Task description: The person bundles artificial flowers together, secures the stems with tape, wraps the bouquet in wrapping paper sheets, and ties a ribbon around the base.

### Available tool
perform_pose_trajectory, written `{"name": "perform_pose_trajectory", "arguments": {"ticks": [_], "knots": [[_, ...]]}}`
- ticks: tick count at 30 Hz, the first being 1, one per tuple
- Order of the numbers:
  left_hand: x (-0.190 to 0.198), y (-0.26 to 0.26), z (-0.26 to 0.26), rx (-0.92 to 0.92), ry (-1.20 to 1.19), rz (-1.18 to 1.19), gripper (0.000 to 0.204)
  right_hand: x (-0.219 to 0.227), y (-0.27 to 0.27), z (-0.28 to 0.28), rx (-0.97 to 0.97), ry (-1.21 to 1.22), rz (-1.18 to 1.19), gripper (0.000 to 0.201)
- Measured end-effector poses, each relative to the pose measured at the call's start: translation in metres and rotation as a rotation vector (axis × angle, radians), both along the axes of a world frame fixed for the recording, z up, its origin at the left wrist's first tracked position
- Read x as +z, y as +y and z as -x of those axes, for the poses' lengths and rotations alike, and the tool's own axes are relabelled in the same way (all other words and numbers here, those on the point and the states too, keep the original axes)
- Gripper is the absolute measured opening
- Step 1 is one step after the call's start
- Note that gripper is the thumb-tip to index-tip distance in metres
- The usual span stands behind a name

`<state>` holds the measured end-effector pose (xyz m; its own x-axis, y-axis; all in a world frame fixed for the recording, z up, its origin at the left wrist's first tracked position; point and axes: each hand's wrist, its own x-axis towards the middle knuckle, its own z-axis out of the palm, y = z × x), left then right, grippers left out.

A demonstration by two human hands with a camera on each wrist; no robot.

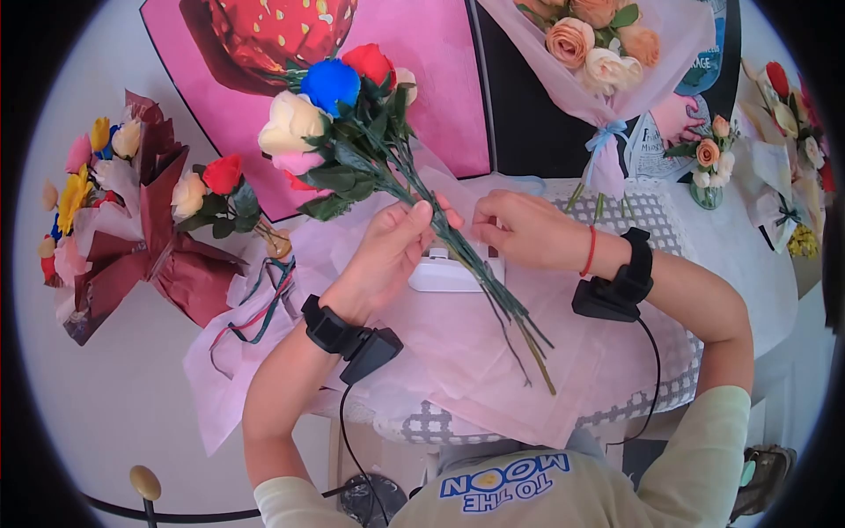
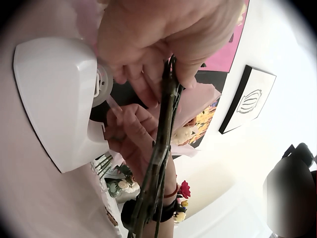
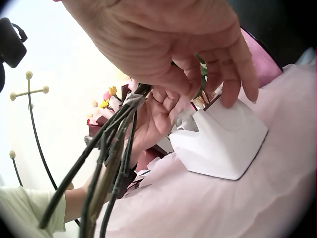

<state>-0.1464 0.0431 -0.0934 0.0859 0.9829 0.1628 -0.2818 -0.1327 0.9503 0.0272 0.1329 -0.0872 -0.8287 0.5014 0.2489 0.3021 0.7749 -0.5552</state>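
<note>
The bunch's roses are blue, red and cream, above dark green stems. Pale pink paper lies over a grey-and-white checked cloth, around a white tape dispenser. The shirt is pale yellow-green with blue-outlined lettering.

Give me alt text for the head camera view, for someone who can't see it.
A person's left hand grips the green stems of blue, red, cream and pink flowers, above a white tape dispenser on pink paper; the right hand is curled close beside them. Wrapped bouquets show at the picture's left and upper right.
</note>
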Motion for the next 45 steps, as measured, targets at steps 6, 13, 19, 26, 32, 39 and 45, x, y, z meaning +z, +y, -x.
{"name": "perform_pose_trajectory", "arguments": {"ticks": [6,13,19,26,32,39,45], "knots": [[0.001,-0.003,-0.004,-0.079,0.064,-0.05,0.032,-0.005,0.007,-0.007,-0.008,0.028,0.252,0.013],[-0.004,-0.002,-0.006,-0.022,0.083,-0.087,0.033,-0.008,0.011,-0.036,0.036,0.136,0.701,0.015],[-0.015,-0.001,-0.008,0.027,0.057,0.032,0.031,-0.01,0.013,-0.056,-0.033,0.132,0.85,0.016],[0.012,0.0,-0.021,-0.055,0.048,-0.07,0.031,-0.017,0.016,-0.059,-0.009,0.136,0.859,0.017],[0.0,0.007,-0.031,-0.106,-0.015,-0.05,0.033,-0.022,0.02,-0.07,0.009,0.193,1.038,0.014],[0.002,0.008,-0.035,-0.105,0.048,-0.084,0.035,-0.029,0.029,-0.076,0.105,0.26,1.201,0.014],[0.015,0.01,-0.039,-0.097,0.076,-0.143,0.035,-0.033,0.028,-0.079,0.091,0.23,1.12,0.02]]}}
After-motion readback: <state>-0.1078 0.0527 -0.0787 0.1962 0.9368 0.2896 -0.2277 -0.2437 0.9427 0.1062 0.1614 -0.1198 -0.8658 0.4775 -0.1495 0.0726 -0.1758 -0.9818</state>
